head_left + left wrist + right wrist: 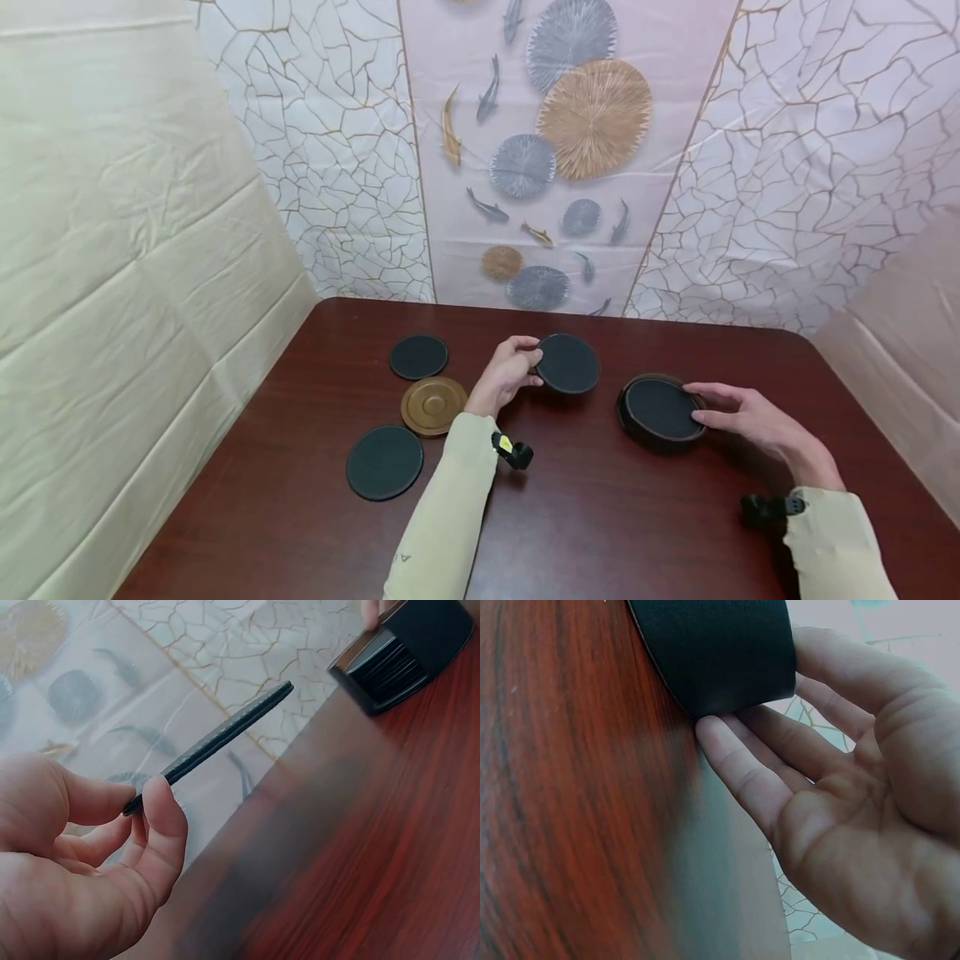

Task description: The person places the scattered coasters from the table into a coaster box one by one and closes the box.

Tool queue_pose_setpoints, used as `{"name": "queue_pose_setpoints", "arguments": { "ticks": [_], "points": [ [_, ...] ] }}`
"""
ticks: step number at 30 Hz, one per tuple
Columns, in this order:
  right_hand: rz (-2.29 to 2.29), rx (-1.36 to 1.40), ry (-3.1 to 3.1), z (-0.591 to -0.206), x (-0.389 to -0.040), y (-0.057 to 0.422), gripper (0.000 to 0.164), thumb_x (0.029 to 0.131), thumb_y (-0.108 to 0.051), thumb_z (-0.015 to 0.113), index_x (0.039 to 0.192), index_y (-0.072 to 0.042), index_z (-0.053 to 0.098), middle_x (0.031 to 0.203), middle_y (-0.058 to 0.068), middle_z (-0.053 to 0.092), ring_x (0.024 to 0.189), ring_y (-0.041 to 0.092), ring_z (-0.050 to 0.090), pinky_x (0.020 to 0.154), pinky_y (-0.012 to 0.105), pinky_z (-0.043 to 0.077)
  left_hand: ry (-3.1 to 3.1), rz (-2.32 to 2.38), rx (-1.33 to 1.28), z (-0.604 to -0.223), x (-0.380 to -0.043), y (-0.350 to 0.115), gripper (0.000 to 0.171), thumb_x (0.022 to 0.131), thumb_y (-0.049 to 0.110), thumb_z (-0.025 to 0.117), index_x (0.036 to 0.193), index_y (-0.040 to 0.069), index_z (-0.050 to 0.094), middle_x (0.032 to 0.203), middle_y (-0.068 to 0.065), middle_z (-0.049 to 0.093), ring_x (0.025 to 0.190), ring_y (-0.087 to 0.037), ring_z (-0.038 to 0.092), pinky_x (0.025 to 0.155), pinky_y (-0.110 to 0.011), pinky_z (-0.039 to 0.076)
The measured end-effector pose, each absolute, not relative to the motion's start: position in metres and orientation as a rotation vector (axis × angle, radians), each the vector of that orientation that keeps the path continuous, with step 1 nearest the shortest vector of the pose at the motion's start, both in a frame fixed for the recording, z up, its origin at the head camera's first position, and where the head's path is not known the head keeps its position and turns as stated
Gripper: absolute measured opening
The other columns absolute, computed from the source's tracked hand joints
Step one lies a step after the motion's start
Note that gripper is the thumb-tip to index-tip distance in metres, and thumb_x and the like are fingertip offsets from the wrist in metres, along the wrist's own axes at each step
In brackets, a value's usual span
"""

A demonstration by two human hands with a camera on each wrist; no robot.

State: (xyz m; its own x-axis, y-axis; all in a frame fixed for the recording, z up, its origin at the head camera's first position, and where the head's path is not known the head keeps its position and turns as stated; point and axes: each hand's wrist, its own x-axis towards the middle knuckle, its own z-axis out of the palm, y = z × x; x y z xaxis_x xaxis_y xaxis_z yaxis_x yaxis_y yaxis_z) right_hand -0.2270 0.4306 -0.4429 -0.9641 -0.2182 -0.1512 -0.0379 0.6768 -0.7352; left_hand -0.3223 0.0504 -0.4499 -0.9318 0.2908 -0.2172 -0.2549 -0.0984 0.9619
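Note:
My left hand (510, 372) pinches a thin black round coaster (567, 364) by its left edge, thumb on one face and fingers on the other. It is held up tilted above the table, seen nearly edge-on in the left wrist view. To the right stands a round dark coaster holder (652, 442) with a brown inner rim. Several black coasters (386, 667) are stacked inside it, the top coaster (663, 408) facing up. My right hand (757, 417) grips the holder's right side, with thumb and fingers at its rim and lower fingertips near the table.
On the left of the dark red wooden table (585, 517) lie a black coaster (418, 357) at the back, a brown ringed disc (433, 407) in the middle and another black coaster (385, 462) nearer me. Patterned cloth hangs behind the table's far edge.

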Motion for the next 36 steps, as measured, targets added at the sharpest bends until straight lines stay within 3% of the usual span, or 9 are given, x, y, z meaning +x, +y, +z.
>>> {"name": "queue_pose_setpoints", "arguments": {
  "ticks": [7,14,24,27,36],
  "points": [
    [-1.126,-0.195,2.682,-0.444,-0.227,0.432,0.062,0.092,-0.04,0.067,0.143,-0.011,0.049,0.146,0.024,0.048,0.129,0.034,0.048,0.083,0.013,0.048,1.8,2.062,0.066,-0.45,-0.314,0.064,0.027,0.1,0.013,0.056,0.126,0.011,0.053,0.108,-0.012,0.06,0.07,-0.018,0.06,0.061,-0.025,0.055],
    [-1.139,-0.197,2.672,-0.444,-0.228,0.433,0.061,0.093,-0.038,0.067,0.144,-0.011,0.048,0.145,0.024,0.047,0.124,0.023,0.053,0.082,0.015,0.05,1.763,2.089,0.075,-0.445,-0.306,0.079,0.024,0.099,0.013,0.058,0.123,0.011,0.054,0.106,-0.011,0.062,0.072,-0.018,0.064,0.06,-0.026,0.055],
    [-1.134,-0.188,2.652,-0.441,-0.23,0.43,0.063,0.094,-0.039,0.065,0.146,-0.01,0.045,0.147,0.027,0.044,0.127,0.038,0.048,0.082,0.016,0.05,1.74,2.127,0.085,-0.446,-0.297,0.098,0.02,0.098,0.011,0.059,0.118,0.013,0.056,0.099,-0.01,0.063,0.069,-0.02,0.063,0.056,-0.025,0.056],
    [-1.146,-0.189,2.643,-0.44,-0.23,0.43,0.063,0.094,-0.038,0.065,0.146,-0.009,0.045,0.147,0.028,0.043,0.127,0.035,0.049,0.082,0.016,0.051,1.741,2.124,0.091,-0.448,-0.294,0.105,0.019,0.098,0.01,0.059,0.117,0.013,0.057,0.097,-0.01,0.063,0.067,-0.02,0.061,0.056,-0.025,0.056],
    [-1.162,-0.157,2.609,-0.439,-0.23,0.429,0.064,0.093,-0.039,0.066,0.146,-0.01,0.045,0.148,0.025,0.044,0.114,0.001,0.053,0.083,0.017,0.051,1.704,2.13,0.073,-0.452,-0.284,0.121,0.019,0.096,0.006,0.06,0.114,0.012,0.057,0.094,-0.011,0.06,0.07,-0.02,0.058,0.055,-0.027,0.056]
  ]
}}
